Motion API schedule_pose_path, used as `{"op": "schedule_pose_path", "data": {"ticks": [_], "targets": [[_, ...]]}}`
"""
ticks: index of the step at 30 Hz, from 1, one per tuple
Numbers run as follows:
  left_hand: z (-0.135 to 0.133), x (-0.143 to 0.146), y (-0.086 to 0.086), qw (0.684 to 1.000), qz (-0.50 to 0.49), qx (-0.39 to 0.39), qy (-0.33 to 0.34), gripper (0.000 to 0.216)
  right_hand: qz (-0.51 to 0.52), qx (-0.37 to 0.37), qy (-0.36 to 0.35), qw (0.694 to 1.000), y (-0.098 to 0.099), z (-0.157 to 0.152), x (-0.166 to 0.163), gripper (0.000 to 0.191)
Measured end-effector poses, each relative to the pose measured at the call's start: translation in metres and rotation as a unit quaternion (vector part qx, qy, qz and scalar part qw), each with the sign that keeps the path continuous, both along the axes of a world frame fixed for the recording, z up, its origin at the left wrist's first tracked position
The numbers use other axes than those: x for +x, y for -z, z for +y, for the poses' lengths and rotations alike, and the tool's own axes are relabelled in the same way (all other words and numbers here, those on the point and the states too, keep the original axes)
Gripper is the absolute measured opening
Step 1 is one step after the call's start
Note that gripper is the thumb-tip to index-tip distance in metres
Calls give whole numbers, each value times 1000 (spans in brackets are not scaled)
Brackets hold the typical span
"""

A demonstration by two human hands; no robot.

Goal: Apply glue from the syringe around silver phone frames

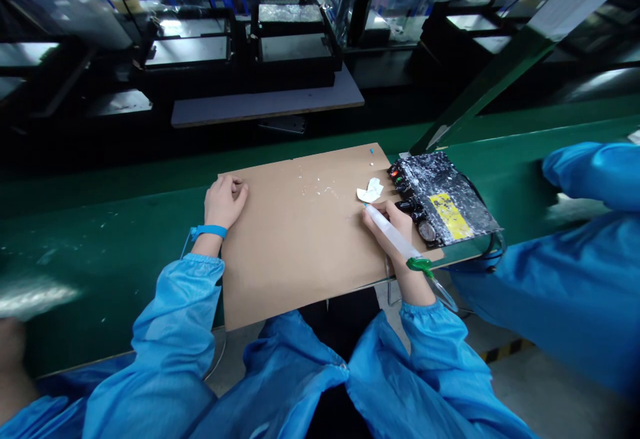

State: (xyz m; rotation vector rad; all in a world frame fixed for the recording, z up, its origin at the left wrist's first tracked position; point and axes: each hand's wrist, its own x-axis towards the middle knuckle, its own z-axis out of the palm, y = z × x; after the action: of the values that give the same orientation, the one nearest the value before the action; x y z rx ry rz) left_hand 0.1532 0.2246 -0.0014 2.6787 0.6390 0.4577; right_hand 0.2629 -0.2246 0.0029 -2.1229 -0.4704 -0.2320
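My right hand (393, 229) is closed round a white syringe-like dispenser (395, 238) with a green end cap, its tip pointing toward a crumpled white scrap (371, 190) on a brown board (300, 232). To the right of that hand lies a circuit board (443, 199) with black components, a yellow label and splashes of white. My left hand (225, 200) rests as a loose fist on the brown board's left far corner, with a blue strap on the wrist. I cannot see anything inside that fist.
The brown board lies across a green conveyor (100, 239). A co-worker's blue sleeve (590, 252) reaches in at the right. A grey shelf (265, 102) and dark trays (295, 46) stand behind the conveyor. A clear tube (443, 289) runs from the dispenser.
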Motion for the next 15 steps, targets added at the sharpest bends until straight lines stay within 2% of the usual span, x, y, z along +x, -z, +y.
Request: {"op": "schedule_pose_path", "data": {"ticks": [15], "targets": [[-4, 0, -5, 1000, 0, -6, -1, 18, 14, 23, 29, 999, -2, 1, -2, 33]]}}
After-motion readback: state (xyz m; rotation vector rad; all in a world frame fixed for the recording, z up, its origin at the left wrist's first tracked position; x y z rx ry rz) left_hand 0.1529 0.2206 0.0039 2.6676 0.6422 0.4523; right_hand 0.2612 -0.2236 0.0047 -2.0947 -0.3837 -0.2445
